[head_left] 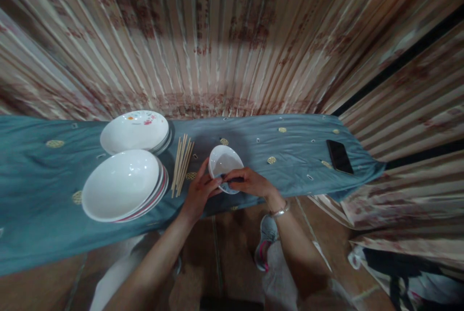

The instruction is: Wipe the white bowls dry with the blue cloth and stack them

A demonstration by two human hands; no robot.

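A small white bowl (225, 157) is held over the near part of the cloth-covered table, tilted so that its inside shows. My left hand (200, 187) grips its left side, thumb at the near rim and fingers around the outside. From the right, my right hand (250, 183) closes its fingers on the near rim, close to my left thumb. A bluish patch shows on the bowl below the fingers; whether it is a printed pattern I cannot tell. Left of the bowl lie several light wooden chopsticks (181, 166), side by side.
A stack of large white bowls (121, 185) stands at the near left, with flower-patterned bowls (136, 129) stacked behind. A black phone (340, 156) lies near the right end of the blue tablecloth (295, 156). Pleated curtains (217, 59) hang behind and to the right.
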